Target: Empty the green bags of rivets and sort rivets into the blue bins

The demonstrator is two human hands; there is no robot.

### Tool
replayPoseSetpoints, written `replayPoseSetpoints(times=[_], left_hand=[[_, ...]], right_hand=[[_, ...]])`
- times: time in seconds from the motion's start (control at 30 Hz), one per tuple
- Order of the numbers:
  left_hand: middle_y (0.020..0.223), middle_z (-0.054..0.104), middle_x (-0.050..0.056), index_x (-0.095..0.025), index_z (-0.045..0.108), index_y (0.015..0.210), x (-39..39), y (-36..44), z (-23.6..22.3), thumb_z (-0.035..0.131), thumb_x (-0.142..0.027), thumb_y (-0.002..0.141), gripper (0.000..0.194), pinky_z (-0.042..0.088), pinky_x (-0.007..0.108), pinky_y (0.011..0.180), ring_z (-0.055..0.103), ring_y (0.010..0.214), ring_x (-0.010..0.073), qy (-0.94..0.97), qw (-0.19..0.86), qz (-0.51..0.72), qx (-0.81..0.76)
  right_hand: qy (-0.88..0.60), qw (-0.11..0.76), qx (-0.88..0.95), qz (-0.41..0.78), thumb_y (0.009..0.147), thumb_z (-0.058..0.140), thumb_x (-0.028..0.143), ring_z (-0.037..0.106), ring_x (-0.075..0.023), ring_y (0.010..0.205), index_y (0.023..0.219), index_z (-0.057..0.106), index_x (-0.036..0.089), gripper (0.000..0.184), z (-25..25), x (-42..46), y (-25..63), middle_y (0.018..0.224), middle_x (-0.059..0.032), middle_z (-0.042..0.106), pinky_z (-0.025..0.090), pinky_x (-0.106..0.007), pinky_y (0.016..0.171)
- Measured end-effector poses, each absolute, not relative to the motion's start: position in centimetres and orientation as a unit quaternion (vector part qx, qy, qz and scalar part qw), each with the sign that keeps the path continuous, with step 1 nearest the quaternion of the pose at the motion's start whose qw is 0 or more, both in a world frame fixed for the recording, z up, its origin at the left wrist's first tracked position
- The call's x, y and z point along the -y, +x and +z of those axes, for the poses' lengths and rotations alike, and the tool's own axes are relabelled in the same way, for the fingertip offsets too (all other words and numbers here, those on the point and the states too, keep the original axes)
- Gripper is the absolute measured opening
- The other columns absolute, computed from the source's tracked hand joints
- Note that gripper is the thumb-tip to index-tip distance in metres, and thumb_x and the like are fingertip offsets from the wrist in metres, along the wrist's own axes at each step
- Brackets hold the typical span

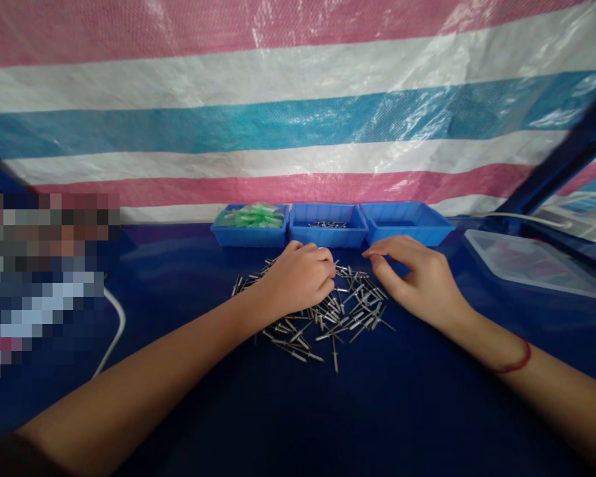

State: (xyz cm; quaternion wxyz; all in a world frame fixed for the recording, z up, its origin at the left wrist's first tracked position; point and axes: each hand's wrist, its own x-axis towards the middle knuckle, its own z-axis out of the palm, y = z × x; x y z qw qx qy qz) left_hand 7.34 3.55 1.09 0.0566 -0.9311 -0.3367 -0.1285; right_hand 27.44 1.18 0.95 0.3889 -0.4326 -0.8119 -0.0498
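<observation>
A loose pile of silver blind rivets (330, 311) lies on the dark blue table. Over the pile's upper middle is my left hand (302, 275), its fingers curled down and closed; whatever they grip is hidden beneath them. To the right of the rivets my right hand (422, 278) hovers at the pile's edge. Its thumb and forefinger come together in a pinch, and anything between the tips is too small to make out. Behind the hands stands a blue bin (328, 237) with some rivets inside.
Left of that bin, another blue bin (251, 237) holds green translucent pieces; a third blue bin (407, 232) stands to the right. A clear plastic lid or tray (531, 268) lies at far right. A white cable (116, 318) runs along the left. Striped sheeting (288, 126) hangs behind.
</observation>
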Motion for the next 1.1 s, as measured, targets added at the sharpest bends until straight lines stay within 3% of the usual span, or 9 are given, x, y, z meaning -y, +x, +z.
replayPoseSetpoints(times=[0.33,0.63,1.1], left_hand=[[0.093,0.065,0.003,-0.023,0.068,0.092,-3.5,7.4,1.7,0.048,-0.021,0.091,0.020,0.030,0.034,0.073,0.056,0.089,0.0197,-0.923,0.104,-0.090,0.361],[0.094,0.066,0.006,-0.015,0.063,0.092,-3.3,7.6,1.4,0.046,-0.014,0.092,0.017,0.030,0.038,0.078,0.056,0.092,0.0230,-0.920,0.166,-0.068,0.349],[0.089,0.066,0.005,-0.016,0.064,0.089,-2.8,7.7,1.9,0.046,-0.013,0.092,0.019,0.028,0.043,0.086,0.057,0.088,0.0221,-0.926,0.196,-0.047,0.319]], right_hand=[[-0.416,0.388,0.821,-0.053,0.084,0.048,0.018,0.065,-0.0199,0.081,0.079,0.062,0.023,0.016,0.9,-1.2,27.3,0.082,-0.0042,0.070,0.051,-0.037,0.077],[-0.398,0.390,0.828,-0.051,0.085,0.050,0.019,0.063,-0.0224,0.083,0.082,0.063,0.021,0.013,0.4,-1.3,27.0,0.086,-0.0065,0.068,0.050,-0.040,0.078],[-0.383,0.387,0.837,-0.045,0.084,0.051,0.015,0.061,-0.0213,0.083,0.082,0.063,0.017,0.012,0.0,-1.3,27.0,0.086,-0.0087,0.067,0.049,-0.039,0.078]])
